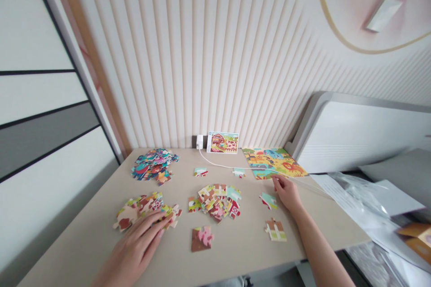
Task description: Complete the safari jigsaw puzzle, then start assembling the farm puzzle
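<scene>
My left hand (139, 240) lies with fingers stretched out over the front of a puzzle-piece pile (134, 210) at the table's left. My right hand (286, 190) rests at the lower edge of an assembled animal puzzle (274, 162), fingers bent together; whatever they hold, if anything, is hidden. Between the hands is a heap of farm pieces (218, 202). Single pieces lie around it: a brown and pink one (202, 238) in front, a fence piece (276, 230) and a teal and red one (268, 201) to the right, two more (201, 171) (239, 172) behind.
A blue multicoloured pile (155, 165) sits at the back left. A farm picture card (222, 142) leans on the wall beside a white charger (200, 141), whose cable crosses the table's back. Plastic wrapping (360, 195) and papers lie on the right.
</scene>
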Demonstrator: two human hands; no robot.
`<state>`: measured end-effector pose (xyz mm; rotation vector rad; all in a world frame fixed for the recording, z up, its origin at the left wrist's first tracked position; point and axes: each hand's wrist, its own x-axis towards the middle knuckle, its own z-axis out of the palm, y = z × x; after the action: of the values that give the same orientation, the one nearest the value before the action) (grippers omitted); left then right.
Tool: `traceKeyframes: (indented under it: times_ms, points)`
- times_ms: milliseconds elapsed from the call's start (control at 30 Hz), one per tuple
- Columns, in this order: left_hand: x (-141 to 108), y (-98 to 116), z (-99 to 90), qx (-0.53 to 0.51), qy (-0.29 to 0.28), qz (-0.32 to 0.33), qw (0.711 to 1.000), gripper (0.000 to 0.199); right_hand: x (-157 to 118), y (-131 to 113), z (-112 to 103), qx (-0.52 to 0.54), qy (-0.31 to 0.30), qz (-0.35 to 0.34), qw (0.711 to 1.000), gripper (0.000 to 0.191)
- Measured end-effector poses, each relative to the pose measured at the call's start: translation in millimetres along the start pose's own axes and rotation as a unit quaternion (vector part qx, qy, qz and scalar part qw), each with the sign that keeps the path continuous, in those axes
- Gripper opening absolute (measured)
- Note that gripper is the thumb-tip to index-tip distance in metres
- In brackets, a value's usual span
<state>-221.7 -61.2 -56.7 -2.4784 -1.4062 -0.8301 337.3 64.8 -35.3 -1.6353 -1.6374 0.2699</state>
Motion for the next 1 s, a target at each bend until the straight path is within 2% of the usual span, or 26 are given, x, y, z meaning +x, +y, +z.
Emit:
traceKeyframes:
  times_ms: [167,433,1000]
  points:
    - [0,1,-0.6,0.004,0.003,0.007,1.0,0.039,0,-2,0,-0.01,-0.004,-0.002,1.0,0.051]
    - [3,6,-3.6,-0.025,-0.049,-0.03,0.998,0.038,1,4,1,-0.019,-0.005,0.001,1.0,0.052]
    - [9,15,-13.4,-0.048,-0.064,-0.06,0.995,0.038,1,5,-1,-0.037,-0.017,0.012,0.999,0.053]
